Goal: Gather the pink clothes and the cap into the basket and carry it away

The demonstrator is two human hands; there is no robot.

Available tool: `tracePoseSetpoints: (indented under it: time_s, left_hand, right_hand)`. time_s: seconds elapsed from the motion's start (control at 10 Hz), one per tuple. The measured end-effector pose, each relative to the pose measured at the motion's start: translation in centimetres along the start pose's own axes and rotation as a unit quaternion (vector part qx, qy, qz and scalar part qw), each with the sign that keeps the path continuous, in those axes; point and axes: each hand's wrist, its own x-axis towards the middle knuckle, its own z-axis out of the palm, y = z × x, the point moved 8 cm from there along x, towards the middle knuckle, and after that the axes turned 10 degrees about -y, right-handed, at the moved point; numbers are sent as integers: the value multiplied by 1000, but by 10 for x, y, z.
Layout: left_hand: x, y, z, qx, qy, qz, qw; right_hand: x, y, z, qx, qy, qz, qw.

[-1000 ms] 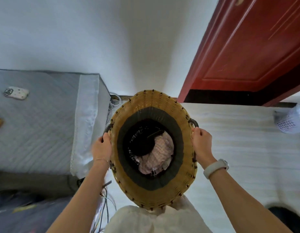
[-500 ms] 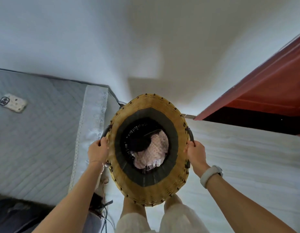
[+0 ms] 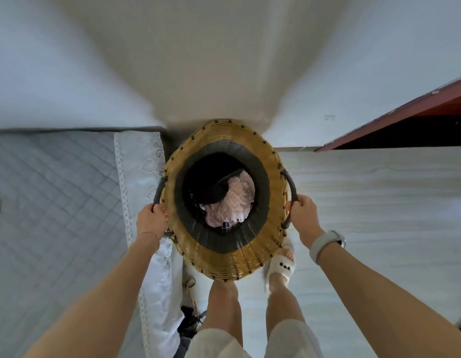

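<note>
A tall woven basket (image 3: pixel 232 264), yellow with a dark band inside the rim, hangs in front of me above the floor. My left hand (image 3: pixel 150 219) grips its left handle and my right hand (image 3: pixel 303 215) grips its right handle. Deep inside lie the pink checked clothes (image 3: pixel 233 202), with the dark cap (image 3: pixel 211 195) resting against their left side. The bottom of the basket is hidden by them.
The bed with a grey quilted cover (image 3: pixel 56 202) and white lace edging (image 3: pixel 139 161) is close on my left. Cables (image 3: pixel 190 313) lie on the floor beside it. A white wall is straight ahead; a red door (image 3: pixel 405 120) stands at the right. My legs and a slipper (image 3: pixel 279 267) are below the basket.
The view has turned left and tilted down: the red door slid toward the right edge, and my legs and slipper came into sight. Both hands kept hold of the handles.
</note>
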Motion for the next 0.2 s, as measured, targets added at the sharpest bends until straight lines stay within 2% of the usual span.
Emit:
tracePoseSetpoints:
  time_s: [0.2]
  left_hand:
    - [22,1,-13,76,36,-15,996]
  right_hand:
    - [-11,-25,13,36,-32,15,999]
